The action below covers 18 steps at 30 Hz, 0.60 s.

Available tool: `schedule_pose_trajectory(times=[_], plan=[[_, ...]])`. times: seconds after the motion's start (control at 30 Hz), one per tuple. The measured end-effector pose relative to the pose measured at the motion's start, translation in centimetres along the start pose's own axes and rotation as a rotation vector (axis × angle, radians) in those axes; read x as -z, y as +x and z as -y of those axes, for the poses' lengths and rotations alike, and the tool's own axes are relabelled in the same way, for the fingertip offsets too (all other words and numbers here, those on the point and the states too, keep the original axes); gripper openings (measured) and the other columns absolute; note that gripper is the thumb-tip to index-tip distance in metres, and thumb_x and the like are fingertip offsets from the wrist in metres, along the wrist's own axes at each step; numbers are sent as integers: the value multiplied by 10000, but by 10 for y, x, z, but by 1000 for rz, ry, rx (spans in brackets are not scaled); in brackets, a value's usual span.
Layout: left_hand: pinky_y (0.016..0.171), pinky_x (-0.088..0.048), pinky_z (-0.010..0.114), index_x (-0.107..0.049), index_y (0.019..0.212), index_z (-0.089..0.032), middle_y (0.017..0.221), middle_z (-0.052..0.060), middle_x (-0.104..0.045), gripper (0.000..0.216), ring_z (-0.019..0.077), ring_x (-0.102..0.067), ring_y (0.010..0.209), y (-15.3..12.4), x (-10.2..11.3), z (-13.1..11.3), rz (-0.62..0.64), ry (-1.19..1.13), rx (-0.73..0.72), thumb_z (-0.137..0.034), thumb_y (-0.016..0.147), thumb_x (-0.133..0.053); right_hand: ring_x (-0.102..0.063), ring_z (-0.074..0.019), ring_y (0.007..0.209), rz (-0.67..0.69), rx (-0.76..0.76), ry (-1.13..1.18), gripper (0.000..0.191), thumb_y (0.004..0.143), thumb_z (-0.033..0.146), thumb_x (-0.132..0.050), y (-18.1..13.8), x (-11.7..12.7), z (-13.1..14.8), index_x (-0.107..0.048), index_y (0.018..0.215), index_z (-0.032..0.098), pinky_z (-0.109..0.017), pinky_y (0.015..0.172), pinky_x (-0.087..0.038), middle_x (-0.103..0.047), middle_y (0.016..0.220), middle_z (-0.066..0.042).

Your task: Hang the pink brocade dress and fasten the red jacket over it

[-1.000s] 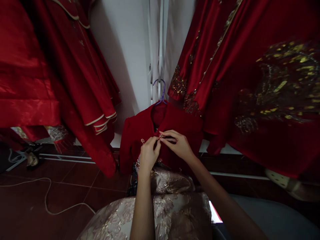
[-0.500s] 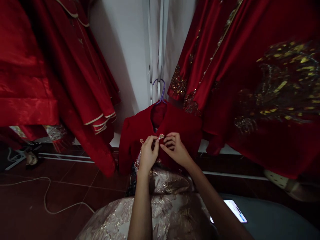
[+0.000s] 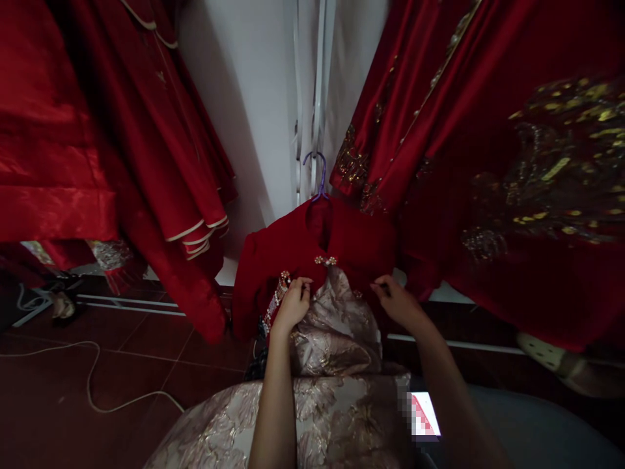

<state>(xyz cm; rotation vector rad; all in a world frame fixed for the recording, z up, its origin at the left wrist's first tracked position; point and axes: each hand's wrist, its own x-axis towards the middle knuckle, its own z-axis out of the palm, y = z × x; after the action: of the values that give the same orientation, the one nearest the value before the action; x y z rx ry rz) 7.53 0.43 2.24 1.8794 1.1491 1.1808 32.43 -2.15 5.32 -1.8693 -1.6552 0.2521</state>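
I am facing a red jacket (image 3: 273, 251), which is hanging upright in front of me on a purple hanger (image 3: 321, 170). A jewelled clasp (image 3: 325, 261) is sitting at the bottom of the jacket's neck opening, its two flower-like ends lying side by side. Below it the jacket's fronts are standing apart, and pale brocade cloth (image 3: 336, 312) is showing between them. My left hand (image 3: 291, 305) is bending its fingers at the jacket's left front, just beside some beaded trim (image 3: 280, 292). My right hand (image 3: 396, 301) is curling, thumb and forefinger close together, at the jacket's right front. I cannot tell whether either hand is actually pinching the edge. To the left of the jacket, a red garment with cream piping (image 3: 166, 130) is hanging; to its right, a gold-sequined red garment (image 3: 561, 169) is hanging. Below the jacket and to its right, a phone (image 3: 427, 410) is glowing, partly blurred into blocks.
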Motion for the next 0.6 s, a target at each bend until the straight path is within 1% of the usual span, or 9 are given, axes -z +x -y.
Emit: schedule_pose_trajectory(times=[0.1,0.2,0.27,0.37,0.4,0.47,0.53,0.57,0.6], plan=[[990,-357,343,-522,1134,-180,1141,87,-550,330,159,-501,1092,1,-6,13,30,-30,2,-144,823,-418,-577,-172,659,-140,61,74,208,806,382,-422,12,18,2,-540,870,223,-269,589,-410,-633,783,-37],[1026,-317,349,-500,1198,-189,1199,91,-520,387,161,-463,1151,1,-11,17,38,-46,14,-153,819,-430,-591,-176,740,-169,135,111,228,787,415,-480,22,47,16,-579,862,223,-264,627,-416,-652,835,-32],[1032,-309,350,-501,1207,-189,1205,95,-519,396,163,-463,1154,1,-14,15,20,-63,28,-171,816,-447,-583,-165,686,-80,171,97,236,756,438,-535,23,68,31,-609,826,225,-257,609,-411,-655,762,-18],[1042,-295,368,-535,1175,-186,1202,101,-532,368,180,-458,1168,2,-14,6,-42,-129,101,-277,822,-486,-561,-146,598,170,235,99,248,754,455,-545,19,89,56,-620,775,220,-248,567,-412,-644,661,-11],[1043,-294,375,-556,1147,-187,1198,103,-540,364,189,-456,1175,2,-12,2,-45,-177,150,-342,824,-490,-563,-143,589,239,244,126,255,761,459,-535,15,90,64,-616,770,217,-244,554,-416,-645,655,-13],[1012,-339,377,-605,1068,-191,1150,108,-579,417,202,-487,1150,1,-8,-9,23,-339,259,-489,828,-439,-581,-144,611,345,247,212,256,775,453,-519,9,82,78,-607,791,213,-237,547,-433,-661,689,-19],[911,-432,359,-639,979,-185,1033,115,-631,524,201,-565,1036,-1,-2,-18,135,-539,336,-590,825,-344,-611,-151,680,425,232,327,242,785,428,-514,3,63,87,-600,841,208,-236,570,-463,-679,762,-30],[841,-470,340,-642,951,-178,974,113,-644,552,192,-595,960,-2,0,-22,174,-619,352,-612,819,-328,-622,-156,717,461,215,385,237,786,411,-516,1,53,89,-598,871,205,-239,579,-478,-684,803,-39],[772,-491,315,-637,938,-170,931,105,-647,543,179,-610,887,-4,2,-24,195,-670,358,-617,805,-359,-629,-159,733,487,189,431,242,789,394,-515,0,43,90,-595,915,204,-243,572,-488,-686,834,-48]])
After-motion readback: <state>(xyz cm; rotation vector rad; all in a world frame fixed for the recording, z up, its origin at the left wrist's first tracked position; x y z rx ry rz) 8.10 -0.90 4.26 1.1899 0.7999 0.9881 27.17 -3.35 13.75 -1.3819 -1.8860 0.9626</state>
